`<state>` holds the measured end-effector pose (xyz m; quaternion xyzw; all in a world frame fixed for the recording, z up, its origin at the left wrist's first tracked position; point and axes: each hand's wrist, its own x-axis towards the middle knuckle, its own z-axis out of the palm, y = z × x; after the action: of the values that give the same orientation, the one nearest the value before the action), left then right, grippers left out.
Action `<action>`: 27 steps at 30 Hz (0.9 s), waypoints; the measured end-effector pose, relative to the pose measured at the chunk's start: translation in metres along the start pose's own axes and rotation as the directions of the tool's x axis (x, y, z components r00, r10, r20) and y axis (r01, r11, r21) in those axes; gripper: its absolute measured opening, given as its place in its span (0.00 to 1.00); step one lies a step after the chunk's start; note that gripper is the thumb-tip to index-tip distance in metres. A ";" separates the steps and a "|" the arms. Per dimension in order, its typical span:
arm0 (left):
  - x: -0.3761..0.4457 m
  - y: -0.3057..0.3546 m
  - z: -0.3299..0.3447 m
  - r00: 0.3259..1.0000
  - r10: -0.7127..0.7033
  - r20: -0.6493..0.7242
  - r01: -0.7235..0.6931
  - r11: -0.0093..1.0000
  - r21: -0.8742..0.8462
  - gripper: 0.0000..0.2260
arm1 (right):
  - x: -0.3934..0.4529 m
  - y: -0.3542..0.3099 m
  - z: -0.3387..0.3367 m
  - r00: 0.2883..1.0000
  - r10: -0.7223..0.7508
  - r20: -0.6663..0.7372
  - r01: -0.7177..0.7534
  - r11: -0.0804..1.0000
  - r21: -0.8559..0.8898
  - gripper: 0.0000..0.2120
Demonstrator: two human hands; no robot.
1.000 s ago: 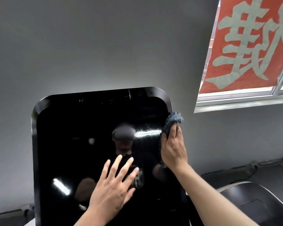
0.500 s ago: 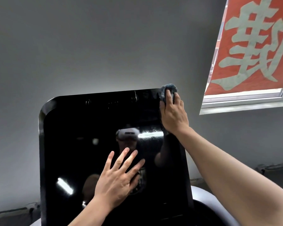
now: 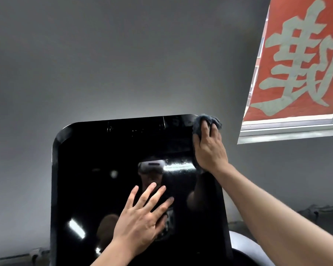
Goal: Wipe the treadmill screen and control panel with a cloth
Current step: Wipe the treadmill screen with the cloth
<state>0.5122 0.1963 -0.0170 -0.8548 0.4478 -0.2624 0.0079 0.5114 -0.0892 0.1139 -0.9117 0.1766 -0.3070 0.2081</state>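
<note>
The dark cloth (image 3: 204, 121) is being gripped in the right hand (image 3: 210, 150) and pressed on the treadmill screen (image 3: 108, 169) at its top right corner, while the screen is being steadied, apparently against wobble, by the flat, released left hand (image 3: 140, 221).

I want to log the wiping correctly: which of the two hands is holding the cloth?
The right hand, at the screen's top right corner, grips the dark cloth. The left hand holds nothing, its fingers spread flat lower down.
</note>
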 end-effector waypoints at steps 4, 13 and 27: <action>0.006 -0.004 -0.009 1.000 -0.025 -0.003 0.025 1.000 0.003 0.24 | 0.049 -0.043 -0.016 0.987 -0.137 0.087 0.152 0.964 -0.216 0.28; 0.021 -0.020 -0.020 0.998 -0.059 -0.022 0.058 0.998 -0.013 0.25 | 0.038 -0.118 0.009 0.900 -0.408 0.157 0.435 0.870 -0.231 0.28; 0.029 -0.060 -0.046 0.988 -0.153 -0.023 0.151 0.985 -0.084 0.22 | -0.072 -0.040 0.044 0.964 -0.257 0.066 0.265 0.924 -0.277 0.36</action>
<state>0.5507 0.2202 0.0511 -0.8821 0.3916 -0.2561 -0.0539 0.4930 -0.0105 0.0667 -0.9517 0.0927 -0.2907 0.0352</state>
